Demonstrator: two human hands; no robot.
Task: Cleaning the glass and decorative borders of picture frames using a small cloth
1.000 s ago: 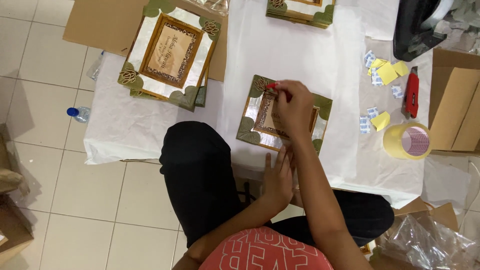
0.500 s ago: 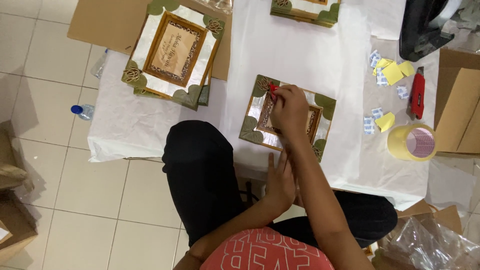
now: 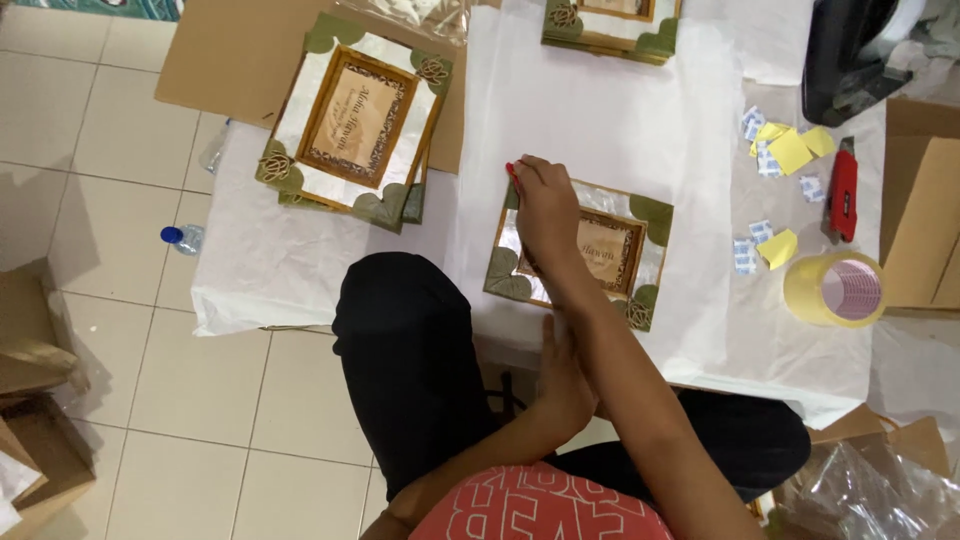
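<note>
A decorated picture frame point(image 3: 640, 262) with green leaf corners and a brown inner border lies on the white paper in front of me. My right hand point(image 3: 545, 205) rests over its upper left corner, fingers pinched on a small red object point(image 3: 511, 169) at the frame's edge. My left hand point(image 3: 566, 368) lies flat at the near edge of the table, just below the frame, holding nothing. My black-trousered knee point(image 3: 415, 360) sits left of it.
A stack of similar frames point(image 3: 352, 125) lies at the left on cardboard, another frame point(image 3: 610, 22) at the top. On the right are a yellow tape roll point(image 3: 835, 290), a red cutter point(image 3: 843, 188), yellow notes and small packets point(image 3: 790, 150), a cardboard box point(image 3: 925, 210). A bottle point(image 3: 182, 238) stands on the floor.
My right hand has slid left along the frame's top edge to its upper left corner, with the red object in it. The left hand has stayed put.
</note>
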